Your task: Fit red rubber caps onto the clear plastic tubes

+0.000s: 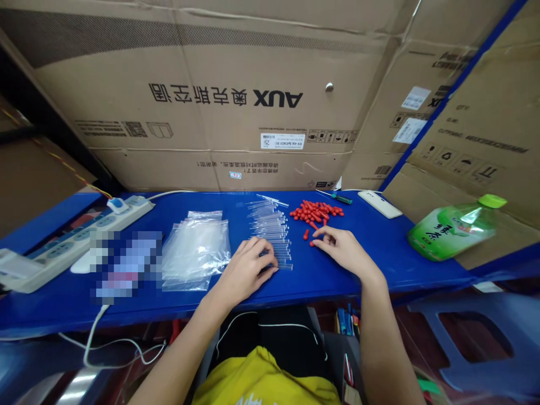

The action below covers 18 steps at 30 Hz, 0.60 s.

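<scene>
**Blue work table, seated person, two hands at tubes and caps**

1. Yellow garment (pixel 270 377): nearest, at the bottom edge between the forearms.
2. Blue stool (pixel 476 337): near right, below the table edge.
3. Table (pixel 379 270): blue top, running left to right.
4. Left hand (pixel 248 270): palm down with fingers curled, its fingertips resting on the near end of the clear tubes. Whether it grips one cannot be told.
5. Right hand (pixel 343 250): palm down, right of the tubes, with fingers half bent. Thumb and forefinger are drawn close at a loose red cap (pixel 312 243), and the thumb tip touches it. Whether the cap is pinched cannot be told.
6. Clear tubes (pixel 274 233): laid side by side in a row at the table's centre, running from the left hand toward the far edge.
7. Plastic bags (pixel 196 253): a flat clear stack just left of the tubes.
8. Power strip (pixel 76 242): far left, lying at an angle.
9. Red caps (pixel 316 211): a loose pile beyond the right hand, right of the tubes.
10. Green bottle (pixel 455 228): on its side at the right end.
11. Screwdriver (pixel 341 198) and white flat device (pixel 379 203): at the far edge, right of the caps.
12. Cardboard boxes (pixel 211 95): stacked as a wall behind the table.
</scene>
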Available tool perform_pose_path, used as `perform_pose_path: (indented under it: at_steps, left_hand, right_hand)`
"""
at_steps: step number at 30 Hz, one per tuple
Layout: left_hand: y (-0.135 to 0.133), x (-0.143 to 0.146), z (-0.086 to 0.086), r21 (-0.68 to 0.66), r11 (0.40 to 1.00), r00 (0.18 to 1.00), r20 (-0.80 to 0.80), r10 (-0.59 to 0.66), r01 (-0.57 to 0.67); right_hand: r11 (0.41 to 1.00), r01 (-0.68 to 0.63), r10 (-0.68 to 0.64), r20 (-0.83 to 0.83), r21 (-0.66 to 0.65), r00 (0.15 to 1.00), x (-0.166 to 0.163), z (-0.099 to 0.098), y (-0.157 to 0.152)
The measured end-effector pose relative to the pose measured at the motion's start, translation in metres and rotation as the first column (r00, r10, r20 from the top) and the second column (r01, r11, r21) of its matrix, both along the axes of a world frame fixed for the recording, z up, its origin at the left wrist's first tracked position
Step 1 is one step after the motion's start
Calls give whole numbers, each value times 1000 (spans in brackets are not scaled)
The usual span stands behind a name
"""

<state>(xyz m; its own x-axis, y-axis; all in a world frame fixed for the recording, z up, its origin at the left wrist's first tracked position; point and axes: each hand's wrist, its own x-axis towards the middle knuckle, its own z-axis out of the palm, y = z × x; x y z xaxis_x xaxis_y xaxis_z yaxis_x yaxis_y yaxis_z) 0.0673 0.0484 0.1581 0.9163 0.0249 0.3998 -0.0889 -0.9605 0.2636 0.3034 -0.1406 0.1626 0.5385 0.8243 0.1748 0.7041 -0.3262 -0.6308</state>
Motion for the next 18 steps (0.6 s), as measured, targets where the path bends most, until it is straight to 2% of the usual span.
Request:
perform_pose_path:
  at_steps: [5,9,18]
  left_hand:
    - [0,0,-2,-3,1000,999,-43,4,-5]
    - [0,1,-4,-17,999,995,-92,37,-38]
    - [0,2,-5,41,998,996,-66,53,-50]
  right_hand:
    - [996,-14,14,-2,-92,1000,0,-3,1]
    - [987,39,-32,46,-158,998,-2,-4,5]
    - [986,72,-60,78,-149,995,-8,-3,7]
